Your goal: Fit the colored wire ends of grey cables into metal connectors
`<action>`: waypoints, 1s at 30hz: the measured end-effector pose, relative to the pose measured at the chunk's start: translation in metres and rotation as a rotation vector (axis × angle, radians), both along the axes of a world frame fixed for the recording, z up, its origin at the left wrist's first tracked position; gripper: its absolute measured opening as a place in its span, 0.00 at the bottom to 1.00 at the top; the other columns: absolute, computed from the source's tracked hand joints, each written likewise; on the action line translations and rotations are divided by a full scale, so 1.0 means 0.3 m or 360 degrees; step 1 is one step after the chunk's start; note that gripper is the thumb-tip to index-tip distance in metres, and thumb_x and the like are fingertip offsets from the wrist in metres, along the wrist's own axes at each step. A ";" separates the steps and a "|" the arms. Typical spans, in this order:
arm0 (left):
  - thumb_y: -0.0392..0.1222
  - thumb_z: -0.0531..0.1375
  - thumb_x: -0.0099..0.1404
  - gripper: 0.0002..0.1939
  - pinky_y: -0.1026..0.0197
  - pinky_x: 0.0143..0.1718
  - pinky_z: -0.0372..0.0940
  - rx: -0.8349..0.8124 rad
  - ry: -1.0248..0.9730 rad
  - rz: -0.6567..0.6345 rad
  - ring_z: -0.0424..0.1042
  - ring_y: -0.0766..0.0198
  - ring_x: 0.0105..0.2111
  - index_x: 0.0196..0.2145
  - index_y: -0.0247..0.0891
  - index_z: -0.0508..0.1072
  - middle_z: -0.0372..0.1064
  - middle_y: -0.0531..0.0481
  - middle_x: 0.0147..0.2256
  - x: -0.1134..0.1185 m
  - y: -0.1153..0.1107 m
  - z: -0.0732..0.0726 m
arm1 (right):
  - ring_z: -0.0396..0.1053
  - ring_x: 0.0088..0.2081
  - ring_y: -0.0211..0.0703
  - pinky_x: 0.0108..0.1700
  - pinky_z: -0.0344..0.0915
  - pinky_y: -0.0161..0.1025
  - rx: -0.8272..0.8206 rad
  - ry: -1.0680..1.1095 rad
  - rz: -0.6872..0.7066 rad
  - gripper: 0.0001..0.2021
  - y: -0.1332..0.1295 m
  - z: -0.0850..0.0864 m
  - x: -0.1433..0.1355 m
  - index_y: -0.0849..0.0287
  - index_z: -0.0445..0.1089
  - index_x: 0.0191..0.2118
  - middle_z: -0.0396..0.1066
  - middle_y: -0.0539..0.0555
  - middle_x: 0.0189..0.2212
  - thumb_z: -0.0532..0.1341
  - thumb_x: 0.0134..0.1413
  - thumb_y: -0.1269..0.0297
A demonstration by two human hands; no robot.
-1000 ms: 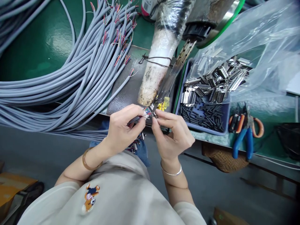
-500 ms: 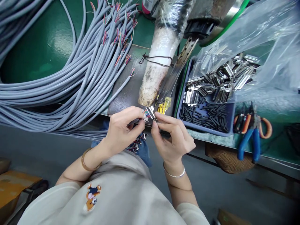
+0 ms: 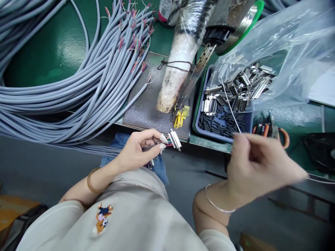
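Near the front edge of the bench, my left hand [image 3: 142, 148] pinches thin coloured wires, and a silver metal connector [image 3: 175, 140] is at their end. My right hand [image 3: 261, 164] is closed and somewhat blurred, out to the right in front of the blue tray [image 3: 220, 136]. Its fingers pinch the lower end of a thin pale strand [image 3: 231, 108] that runs up over the tray. Just beyond the connector stands a white wrapped tool [image 3: 174, 75] with a burnt tip, beside yellow pieces [image 3: 179, 118].
Many grey cables [image 3: 78, 97] with stripped ends cover the left side. Loose metal connectors [image 3: 243, 85] and black tubes [image 3: 220, 123] lie in the tray under clear plastic [image 3: 295, 45]. Orange-handled pliers [image 3: 284, 137] rest to the right. Behind is a green-rimmed spool [image 3: 246, 28].
My right hand has moved away from the connector to the right, now with the pale strand in its fingers. The left hand still holds the wires, and the connector shows more fully.
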State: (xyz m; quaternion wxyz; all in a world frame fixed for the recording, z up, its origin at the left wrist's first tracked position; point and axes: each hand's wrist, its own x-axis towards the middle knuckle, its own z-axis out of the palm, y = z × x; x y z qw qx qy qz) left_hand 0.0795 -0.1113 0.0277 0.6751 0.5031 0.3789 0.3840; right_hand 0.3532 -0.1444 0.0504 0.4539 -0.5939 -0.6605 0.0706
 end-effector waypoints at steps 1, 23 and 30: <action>0.40 0.66 0.65 0.06 0.69 0.20 0.60 -0.0049 -0.0031 -0.0072 0.63 0.73 0.19 0.37 0.34 0.79 0.71 0.53 0.23 -0.006 0.001 0.014 | 0.70 0.29 0.45 0.29 0.57 0.44 -0.0043 -0.0302 -0.0186 0.04 0.048 -0.015 0.022 0.48 0.78 0.32 0.74 0.52 0.28 0.69 0.60 0.63; 0.36 0.69 0.54 0.06 0.70 0.21 0.60 -0.0199 -0.0095 0.0301 0.66 0.73 0.19 0.29 0.33 0.78 0.74 0.51 0.22 0.070 0.006 0.007 | 0.70 0.29 0.36 0.24 0.60 0.34 -0.0218 0.0317 0.0327 0.03 0.037 0.027 -0.222 0.55 0.78 0.37 0.76 0.51 0.32 0.67 0.61 0.68; 0.38 0.68 0.56 0.06 0.69 0.22 0.62 -0.0042 0.0013 0.0262 0.67 0.71 0.21 0.30 0.33 0.78 0.74 0.50 0.24 0.068 -0.002 0.018 | 0.62 0.25 0.33 0.26 0.59 0.35 -0.0320 0.0243 0.0377 0.05 0.063 0.003 -0.265 0.57 0.75 0.33 0.73 0.48 0.29 0.65 0.62 0.69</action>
